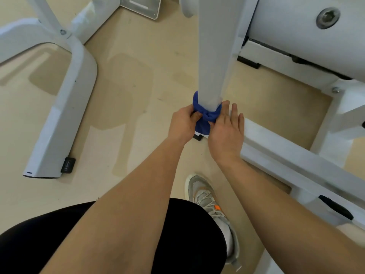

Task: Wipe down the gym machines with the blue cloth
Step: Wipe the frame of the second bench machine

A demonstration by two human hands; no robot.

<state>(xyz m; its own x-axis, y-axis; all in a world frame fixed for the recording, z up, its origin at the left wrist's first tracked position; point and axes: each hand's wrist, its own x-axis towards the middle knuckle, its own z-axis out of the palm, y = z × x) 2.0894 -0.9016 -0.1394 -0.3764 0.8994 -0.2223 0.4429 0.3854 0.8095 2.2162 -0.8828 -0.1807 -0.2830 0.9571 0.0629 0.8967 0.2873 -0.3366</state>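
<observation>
Blue cloth (207, 115) looped round the foot of a white upright post (213, 56), both hands on it.
L hand (182, 125) has fingers curled, gripping the bunched cloth ends at the post's front. R hand (225, 133) lies w/ fingers nearly straight, its thumb side pressed against the cloth's right, not closed round it. Cloth sits low on the post, near the beige floor (128, 86) & just beside the machine's low frame rail (286, 159). Grey shoe (209, 200) w/ orange tab shows between the forearms. Another machine's white base leg (65, 107) stands well apart at left.
</observation>
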